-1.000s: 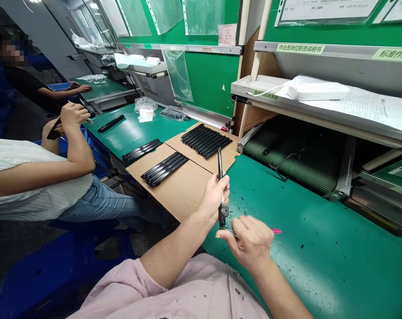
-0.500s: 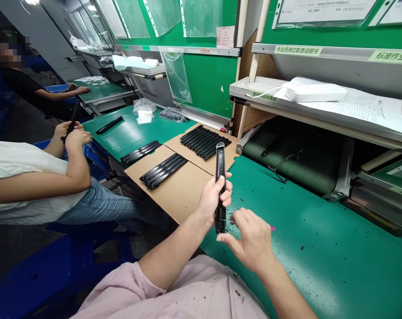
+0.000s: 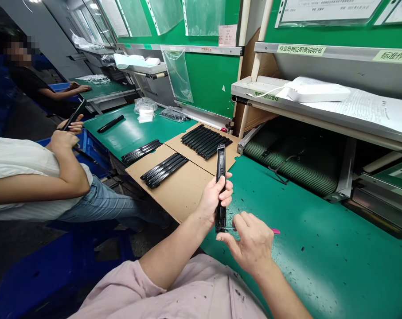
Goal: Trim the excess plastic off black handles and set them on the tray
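Observation:
My left hand [image 3: 217, 197] is closed round a long, narrow black plastic housing [image 3: 221, 161], held upright with its hollow, ribbed side facing me. Its rounded top end has a pale rim. My right hand [image 3: 252, 241] grips a pink-handled thin metal tool [image 3: 276, 231]; most of the handle is hidden in the fist. The tool's thin metal shaft points left and meets the lower end of the housing. The right thumb reaches out beneath that end.
Rows of black plastic parts [image 3: 205, 141] lie on cardboard [image 3: 194, 190] to the left. Dark scraps [image 3: 302, 249] dot the green table [image 3: 337, 266]. A ribbed conveyor belt [image 3: 297, 164] runs under the shelf [image 3: 247, 91]. A co-worker [image 3: 31, 177] at left holds a black part; another person sits farther back.
The tool's shaft has moved down to the bottom end of the housing, and my right hand has shifted slightly down. The co-worker's hands have lowered and turned their black part.

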`<state>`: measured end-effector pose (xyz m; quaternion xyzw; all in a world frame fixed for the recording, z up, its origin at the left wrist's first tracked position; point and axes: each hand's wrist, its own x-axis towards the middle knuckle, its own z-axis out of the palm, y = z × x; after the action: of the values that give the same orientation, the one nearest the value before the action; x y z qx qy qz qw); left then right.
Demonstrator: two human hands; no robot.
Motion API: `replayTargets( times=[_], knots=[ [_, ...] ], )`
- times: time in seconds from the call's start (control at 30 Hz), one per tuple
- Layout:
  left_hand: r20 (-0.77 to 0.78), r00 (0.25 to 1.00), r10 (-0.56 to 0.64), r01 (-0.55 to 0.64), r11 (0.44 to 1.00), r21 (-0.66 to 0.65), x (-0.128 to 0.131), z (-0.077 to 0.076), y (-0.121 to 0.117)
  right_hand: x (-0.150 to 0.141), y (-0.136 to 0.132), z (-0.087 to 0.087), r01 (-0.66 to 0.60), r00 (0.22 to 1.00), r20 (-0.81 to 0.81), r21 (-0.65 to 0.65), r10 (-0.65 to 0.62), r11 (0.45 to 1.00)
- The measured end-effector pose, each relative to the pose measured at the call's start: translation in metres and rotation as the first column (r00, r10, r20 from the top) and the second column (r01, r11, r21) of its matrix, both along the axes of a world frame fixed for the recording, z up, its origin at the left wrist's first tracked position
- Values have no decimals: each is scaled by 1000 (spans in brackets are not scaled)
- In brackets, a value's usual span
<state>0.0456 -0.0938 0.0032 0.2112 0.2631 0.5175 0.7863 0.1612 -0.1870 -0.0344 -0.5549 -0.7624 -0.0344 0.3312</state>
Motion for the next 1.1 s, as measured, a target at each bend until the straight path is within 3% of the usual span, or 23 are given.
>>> replayTargets(
  times=[0.1,0.2,0.3,0.43,0.5,0.6,0.73,0.97,1.1],
  knots=[
    [2,1000,8,-8,1000,11,-1,0,1,-1,-3,1,-14,1000,13,30,14,999],
    [24,1000,19,-20,1000,15,-3,0,4,-4,-11,5,-115,993,-5,69,115,991],
    [49,999,-10,9,1000,21,-4,0,4,-6,-16,11,-168,964,-211,-4,163,986],
    [60,993,-104,101,994,48,-1,1,-2,-6,-5,16,-174,844,-536,-318,-26,932],
    [41,990,-136,134,990,48,1,2,-5,-4,2,16,-156,763,-629,-405,-151,901],
    [-39,996,-80,82,995,63,2,3,-6,2,3,18,-75,684,-696,-364,-218,928],
    [-182,982,40,-10,987,160,-3,-1,0,9,-8,21,-163,732,-678,-269,-66,949],
    [-319,938,135,-49,964,263,-7,-9,2,8,-18,14,-157,714,-694,-295,-98,942],
    [-307,946,104,-13,959,283,-6,-5,-1,8,-18,12,-148,752,-659,-209,-27,967]
  ],
)
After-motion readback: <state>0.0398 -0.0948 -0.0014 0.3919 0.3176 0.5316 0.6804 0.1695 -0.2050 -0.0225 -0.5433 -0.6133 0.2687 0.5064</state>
